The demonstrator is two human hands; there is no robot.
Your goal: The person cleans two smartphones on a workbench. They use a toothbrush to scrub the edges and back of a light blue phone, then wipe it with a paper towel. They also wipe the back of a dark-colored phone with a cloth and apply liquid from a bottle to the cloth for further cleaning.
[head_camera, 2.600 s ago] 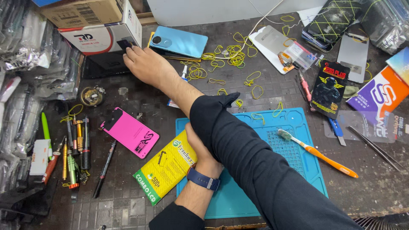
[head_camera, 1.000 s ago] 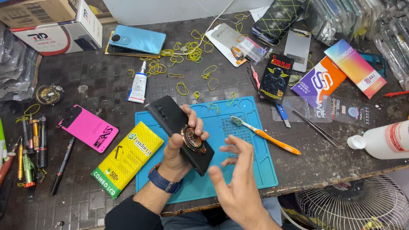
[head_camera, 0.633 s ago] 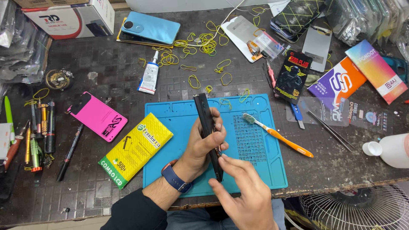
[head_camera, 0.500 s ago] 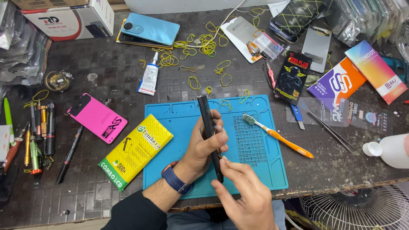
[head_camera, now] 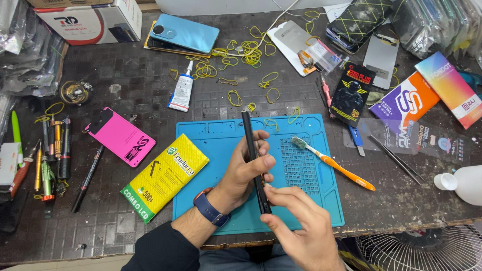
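Left hand (head_camera: 244, 170) closed around a black phone (head_camera: 254, 159), held on edge above the blue mat (head_camera: 306, 200), fingers wrapped over the far side and thumb along the near side. Phone seen only as a thin dark strip, running from the far edge of the mat toward the near edge, its near end between both hands. A blue watch (head_camera: 211, 209) on the left wrist, below a dark sleeve. Right hand (head_camera: 301, 226) half closed, fingertips (head_camera: 268, 189) pressing on the near end of the phone; not possible to tell whether pinching it or only touching.

On the mat, left of the hands, a yellow packet (head_camera: 163, 175) lying tilted, partly over the mat's left edge. Right of the hands, an orange toothbrush (head_camera: 334, 164) lying diagonally on the mat, bristles toward the far side. On the dark worktop (head_camera: 125, 90) to the left, a pink phone case (head_camera: 120, 135) lying flat, and further left a row of pens and small tools (head_camera: 50, 155). Beyond the mat, a white glue tube (head_camera: 182, 93), many yellow rubber bands (head_camera: 241, 52) scattered about, and a light blue phone (head_camera: 185, 32) lying with its back up near a cardboard box (head_camera: 90, 20). At the right, tweezers (head_camera: 396, 158), several coloured packets (head_camera: 404, 103) and a white bottle (head_camera: 462, 183) near the worktop's edge.
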